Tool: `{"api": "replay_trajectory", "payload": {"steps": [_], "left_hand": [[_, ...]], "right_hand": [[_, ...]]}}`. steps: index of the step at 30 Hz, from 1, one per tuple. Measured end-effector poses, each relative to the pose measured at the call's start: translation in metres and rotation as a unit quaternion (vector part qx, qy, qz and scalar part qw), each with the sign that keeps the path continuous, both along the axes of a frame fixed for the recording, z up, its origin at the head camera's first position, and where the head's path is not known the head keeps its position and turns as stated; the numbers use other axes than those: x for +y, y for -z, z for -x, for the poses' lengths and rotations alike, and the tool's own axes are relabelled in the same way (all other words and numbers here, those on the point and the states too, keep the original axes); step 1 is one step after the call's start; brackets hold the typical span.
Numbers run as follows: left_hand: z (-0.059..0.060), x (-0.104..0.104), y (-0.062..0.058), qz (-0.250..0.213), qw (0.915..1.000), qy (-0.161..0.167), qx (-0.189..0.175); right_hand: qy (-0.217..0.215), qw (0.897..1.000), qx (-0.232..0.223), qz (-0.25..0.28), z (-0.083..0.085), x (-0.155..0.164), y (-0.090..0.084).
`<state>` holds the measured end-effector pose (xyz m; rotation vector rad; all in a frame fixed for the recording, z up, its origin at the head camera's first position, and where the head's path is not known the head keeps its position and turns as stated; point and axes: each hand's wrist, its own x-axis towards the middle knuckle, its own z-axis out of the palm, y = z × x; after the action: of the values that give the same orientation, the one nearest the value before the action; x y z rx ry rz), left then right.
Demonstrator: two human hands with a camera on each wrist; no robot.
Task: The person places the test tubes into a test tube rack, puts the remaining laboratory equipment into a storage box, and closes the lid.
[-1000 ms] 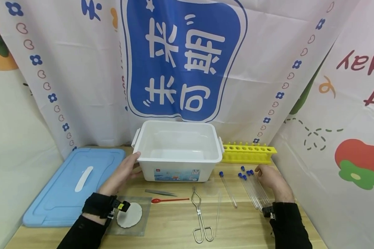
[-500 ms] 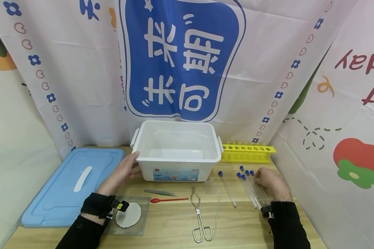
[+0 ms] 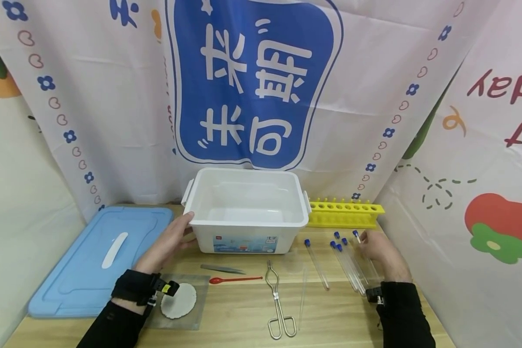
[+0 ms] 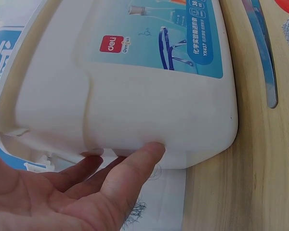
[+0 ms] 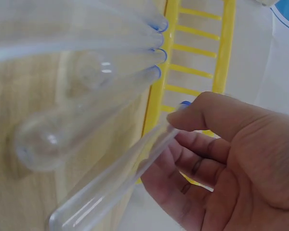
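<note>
My left hand [image 3: 170, 240] rests flat against the left front corner of the open white plastic bin [image 3: 248, 239]. In the left wrist view its thumb [image 4: 135, 166] touches the bin's [image 4: 149, 96] lower corner, with the fingers straight beneath. My right hand [image 3: 374, 249] pinches a clear test tube with a blue cap [image 3: 356, 236] near its capped end and holds it raised off the table. Thumb and fingers of that hand [image 5: 221, 144] close round the tube [image 5: 120, 183] in the right wrist view. Several more capped tubes [image 3: 348, 263] lie just left of that hand.
A yellow tube rack [image 3: 345, 212] stands behind the right hand, beside the bin. On the wooden table lie one separate tube [image 3: 316, 263], metal tongs [image 3: 278, 304], a red spoon [image 3: 235, 279], tweezers [image 3: 223, 268] and a white disc on mesh [image 3: 180, 300]. The blue lid [image 3: 95, 256] lies at the left.
My right hand has picked one capped tube out of the group and lifted its capped end up and to the right. The left hand has stayed on the bin.
</note>
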<state>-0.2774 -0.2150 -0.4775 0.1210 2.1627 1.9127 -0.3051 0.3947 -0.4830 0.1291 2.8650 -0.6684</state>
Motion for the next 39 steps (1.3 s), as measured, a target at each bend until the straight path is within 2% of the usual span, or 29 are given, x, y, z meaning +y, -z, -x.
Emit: {"api": "replay_trajectory", "payload": {"steps": [5, 10, 11, 14, 17, 18, 26, 32, 39], "left_hand": [[0.001, 0.002, 0.000, 0.001, 1.0000, 0.003, 0.002], [0.001, 0.003, 0.000, 0.001, 1.0000, 0.008, 0.004], [0.001, 0.003, 0.000, 0.001, 1.0000, 0.008, 0.003], [0.000, 0.002, -0.001, 0.004, 0.9999, 0.011, 0.002], [0.000, 0.001, -0.001, 0.007, 0.9999, 0.011, 0.000], [0.000, 0.001, -0.001, 0.008, 0.9999, 0.012, 0.000], [-0.001, -0.001, -0.002, 0.002, 1.0000, 0.003, -0.003], [-0.001, -0.002, -0.001, 0.005, 1.0000, 0.007, 0.003], [-0.001, 0.000, -0.002, 0.006, 1.0000, 0.003, 0.004]], "right_hand": [[-0.009, 0.999, 0.036, -0.013, 0.003, 0.003, -0.004], [-0.008, 0.997, 0.072, 0.027, 0.005, 0.003, -0.009], [-0.019, 0.994, 0.095, 0.053, 0.011, 0.013, 0.001], [-0.020, 0.990, 0.124, 0.063, 0.012, 0.013, -0.002], [-0.011, 0.986, 0.151, 0.066, 0.011, 0.011, -0.005], [0.004, 0.988, 0.145, 0.048, 0.004, -0.001, -0.018], [0.047, 0.975, 0.214, 0.042, 0.000, -0.014, -0.029], [0.076, 0.967, 0.234, 0.071, -0.001, -0.015, -0.031], [0.101, 0.951, 0.266, 0.123, -0.001, -0.009, -0.035]]}}
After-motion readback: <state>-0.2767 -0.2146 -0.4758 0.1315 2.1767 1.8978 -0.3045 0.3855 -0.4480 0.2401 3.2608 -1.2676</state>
